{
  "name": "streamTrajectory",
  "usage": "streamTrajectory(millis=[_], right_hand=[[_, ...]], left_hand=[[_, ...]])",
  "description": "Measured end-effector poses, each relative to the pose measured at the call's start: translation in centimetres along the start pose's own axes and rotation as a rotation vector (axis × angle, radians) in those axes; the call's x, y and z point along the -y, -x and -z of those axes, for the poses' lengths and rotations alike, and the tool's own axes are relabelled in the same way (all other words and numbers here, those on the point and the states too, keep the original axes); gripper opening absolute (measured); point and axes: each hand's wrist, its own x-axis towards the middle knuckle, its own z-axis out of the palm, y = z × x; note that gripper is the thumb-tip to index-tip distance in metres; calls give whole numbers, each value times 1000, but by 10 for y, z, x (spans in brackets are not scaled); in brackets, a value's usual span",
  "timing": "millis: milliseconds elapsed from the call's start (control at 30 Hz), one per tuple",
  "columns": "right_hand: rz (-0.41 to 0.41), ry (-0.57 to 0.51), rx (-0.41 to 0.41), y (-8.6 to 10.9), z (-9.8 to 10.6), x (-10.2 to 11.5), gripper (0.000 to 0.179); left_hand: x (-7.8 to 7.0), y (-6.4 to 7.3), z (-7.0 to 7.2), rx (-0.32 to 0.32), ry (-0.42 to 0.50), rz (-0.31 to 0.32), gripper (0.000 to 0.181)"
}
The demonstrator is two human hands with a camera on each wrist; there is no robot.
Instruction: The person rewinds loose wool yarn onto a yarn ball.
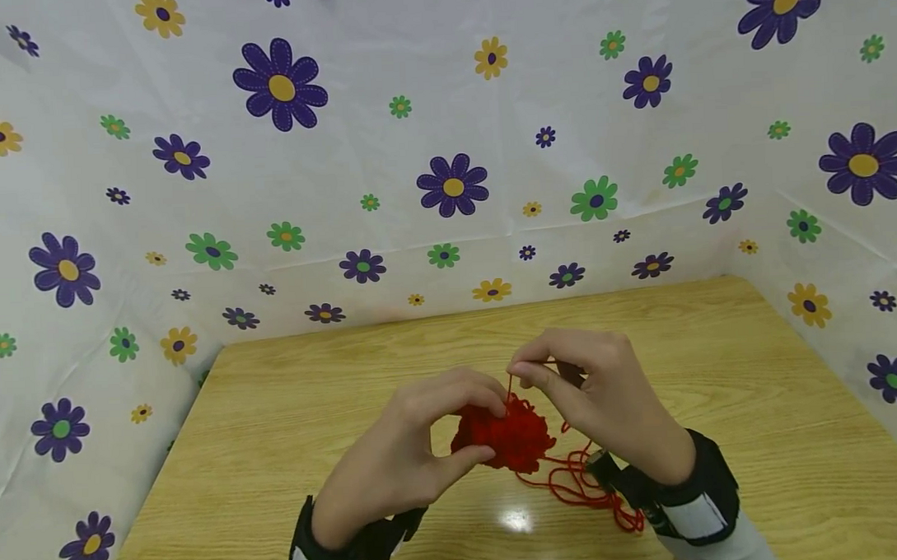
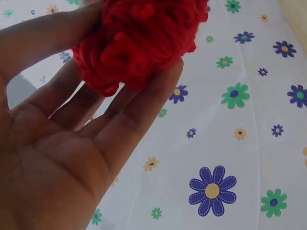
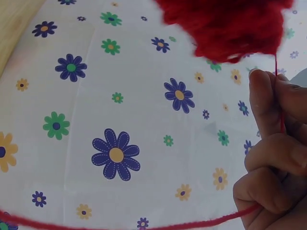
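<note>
A bundle of red yarn (image 1: 515,438) is held above the table by my left hand (image 1: 417,438), thumb below and fingers over its top. In the left wrist view the wound strands of the yarn bundle (image 2: 144,43) sit between thumb and fingertips. Up and to the right, my right hand (image 1: 596,382) pinches a single strand (image 1: 509,387) that runs taut from the bundle. The right wrist view shows this strand passing between thumb and forefinger of the right hand (image 3: 276,153), the other fingers curled, and a length of yarn (image 3: 192,224) trailing out below them.
Loose loops of red yarn (image 1: 574,482) lie on the wooden table (image 1: 313,449) under the right wrist. A white cloth with printed flowers (image 1: 385,150) rises behind the table and along both sides. Each wrist wears a black strap.
</note>
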Motion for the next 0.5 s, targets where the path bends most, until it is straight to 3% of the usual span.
streamTrajectory(millis=[200, 500], right_hand=[[-33, -19, 18, 0, -3, -4, 15], [-107, -18, 98, 9, -13, -30, 8]], left_hand=[[-7, 3, 3, -2, 81, -26, 33], [-9, 5, 8, -109, 184, -66, 40]])
